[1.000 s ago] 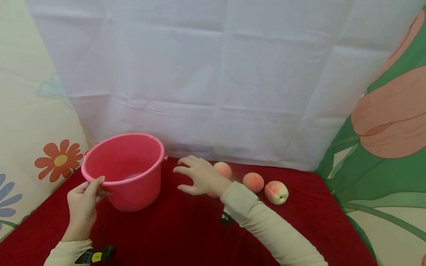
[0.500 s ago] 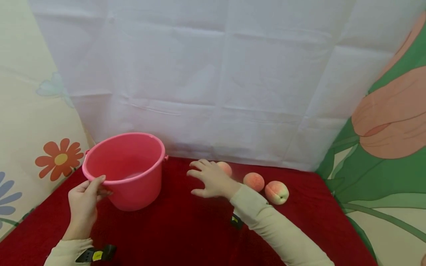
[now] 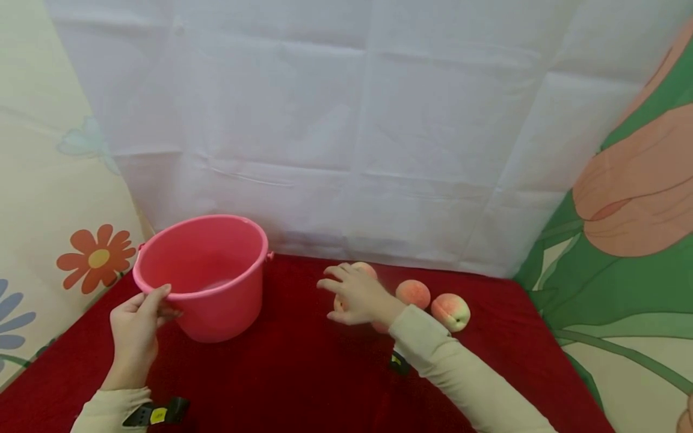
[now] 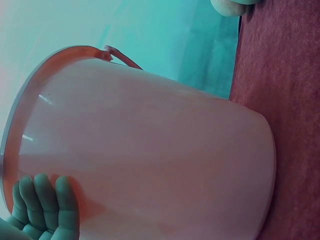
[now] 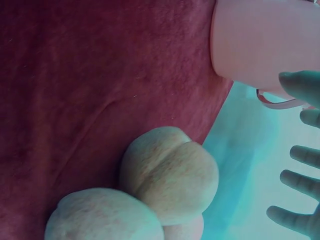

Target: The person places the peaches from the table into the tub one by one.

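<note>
Left hand [image 3: 135, 334] pinches the rim [image 3: 218, 291] of the pink bucket [image 3: 224, 316]; over to the right hand [image 3: 364, 294], fingers spread, hovering right by the peaches [image 5: 177, 180] on red cloth [image 3: 292, 373]!

A small draped booth, like a makeshift studio set on a tabletop; whether it stands in a home, a lab or an office cannot be told. At 12 o'clock in the head view hangs a white sheet [image 3: 346, 132], its fold creases plain to see. A cream backdrop [image 3: 32, 180] closes the side at 9 o'clock, printed with an orange flower [image 3: 98, 259], and, at half past 8, a blue flower [image 3: 12, 322]. At 3 o'clock a green backdrop [image 3: 639, 288] carries a big pink tulip [image 3: 644, 186]. Red plush cloth [image 3: 281, 373] covers the surface at 6 o'clock
</note>
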Motion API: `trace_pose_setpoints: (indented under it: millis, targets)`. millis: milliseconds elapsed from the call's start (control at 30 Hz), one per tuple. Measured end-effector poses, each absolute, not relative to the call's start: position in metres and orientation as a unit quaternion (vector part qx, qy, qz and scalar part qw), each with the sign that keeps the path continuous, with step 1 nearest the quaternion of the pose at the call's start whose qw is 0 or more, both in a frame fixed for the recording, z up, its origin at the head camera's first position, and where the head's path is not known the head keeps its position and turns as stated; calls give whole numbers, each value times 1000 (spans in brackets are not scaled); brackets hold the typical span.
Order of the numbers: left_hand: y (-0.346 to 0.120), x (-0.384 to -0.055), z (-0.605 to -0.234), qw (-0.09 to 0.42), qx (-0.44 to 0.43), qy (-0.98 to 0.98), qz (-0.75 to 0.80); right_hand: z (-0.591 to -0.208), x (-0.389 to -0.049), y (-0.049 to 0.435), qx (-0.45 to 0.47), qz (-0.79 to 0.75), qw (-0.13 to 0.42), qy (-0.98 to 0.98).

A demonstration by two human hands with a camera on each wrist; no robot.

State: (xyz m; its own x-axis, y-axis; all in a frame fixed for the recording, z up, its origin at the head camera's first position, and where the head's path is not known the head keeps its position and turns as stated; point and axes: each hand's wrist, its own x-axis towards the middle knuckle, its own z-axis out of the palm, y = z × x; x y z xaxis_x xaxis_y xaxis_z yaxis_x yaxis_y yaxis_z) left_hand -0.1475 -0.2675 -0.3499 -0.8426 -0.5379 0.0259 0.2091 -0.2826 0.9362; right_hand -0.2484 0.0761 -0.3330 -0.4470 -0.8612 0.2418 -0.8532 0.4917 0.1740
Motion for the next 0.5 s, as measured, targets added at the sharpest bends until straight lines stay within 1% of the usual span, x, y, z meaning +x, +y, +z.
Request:
trace_pose_setpoints:
  millis: [233,333,500]
  targets:
    - [-268,-148,-352,242,137,-550,-787,-336,-249,88,525,-7,164,-835]
    - [-272,-151,-358,252,122,-548,-788,-337,-250,94,518,-8,156,-841]
    - [-270,-153,-359,262,130,-550,-782,-338,-251,104,494,11,135,-859]
